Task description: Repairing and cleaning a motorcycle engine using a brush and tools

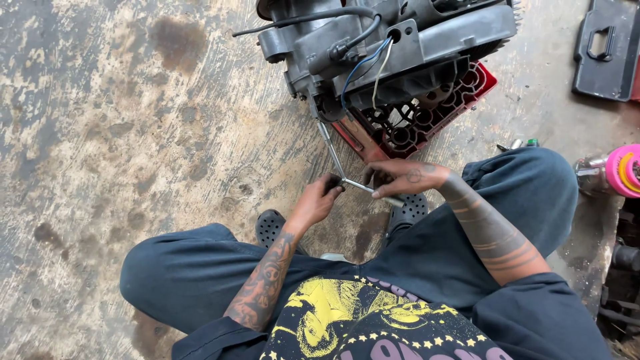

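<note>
Squatting on dark trousers and black clogs (270, 227), the person grips a Y-shaped socket wrench (341, 175) with both hands: the left hand (319, 198) is clenched round one arm, the right hand (403, 177) clasps the other. The wrench's long shaft runs up and away from the hands, slightly leftward, its tip meeting the underside of a grey engine (387, 47) resting on a red crate (427, 110). Beyond lies stained concrete floor (120, 133), with a black case (608, 48) far right.

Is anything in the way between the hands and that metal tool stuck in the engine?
No. The left hand and right hand already grip the metal wrench, and its shaft runs freely up to the grey engine.
</note>
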